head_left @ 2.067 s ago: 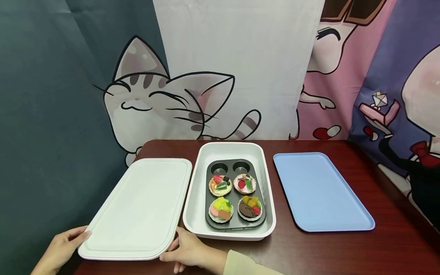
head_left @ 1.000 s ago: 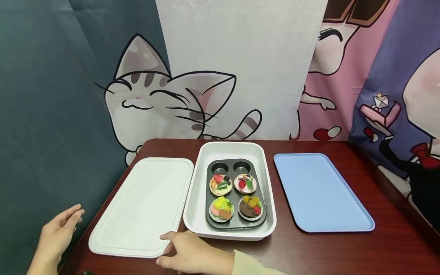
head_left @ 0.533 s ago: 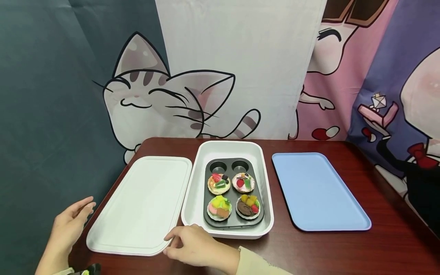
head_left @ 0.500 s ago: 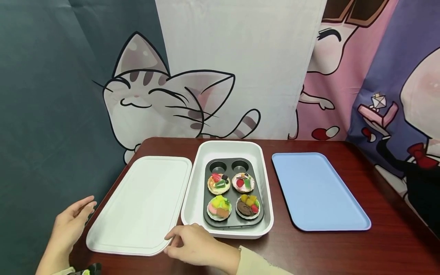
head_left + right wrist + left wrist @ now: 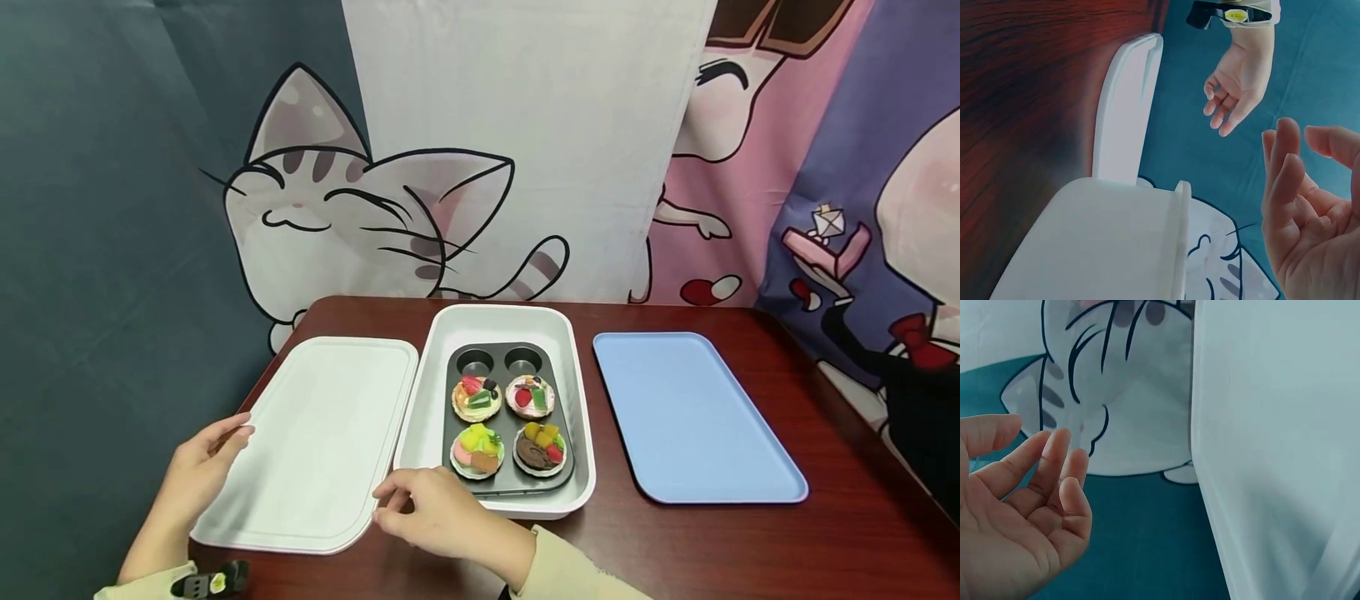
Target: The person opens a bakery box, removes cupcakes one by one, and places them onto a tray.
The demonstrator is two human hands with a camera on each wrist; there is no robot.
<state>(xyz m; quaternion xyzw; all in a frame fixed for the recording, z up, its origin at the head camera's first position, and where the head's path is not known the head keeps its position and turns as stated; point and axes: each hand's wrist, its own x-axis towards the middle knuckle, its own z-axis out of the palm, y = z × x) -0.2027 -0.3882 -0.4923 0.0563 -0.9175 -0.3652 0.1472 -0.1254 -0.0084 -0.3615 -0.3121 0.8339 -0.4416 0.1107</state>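
A flat white lid [image 5: 322,442] lies at the table's left. My left hand [image 5: 198,467] hovers over its near left part, fingers loosely bent and holding nothing; in the left wrist view this hand [image 5: 1029,512] is apart from the lid [image 5: 1272,425]. Just off the lid's near right corner, my right hand [image 5: 442,512] hangs with relaxed, empty fingers, in front of the white bin [image 5: 426,433]. Inside the bin sits a dark muffin tin [image 5: 508,433] bearing several fruit-topped tarts [image 5: 476,452]. Its two far cups hold nothing. My right hand [image 5: 1316,225] also shows empty in the right wrist view.
A light blue tray [image 5: 697,417] lies to the right on the dark red-brown table [image 5: 675,542]. Printed cartoon curtains [image 5: 525,167] hang behind the table. A dark device [image 5: 210,581] is strapped to my left wrist.
Both hands have let go of the lid, now lying flat. My left hand has swung right, over its near left part; my right hand has drawn back slightly right of its corner.
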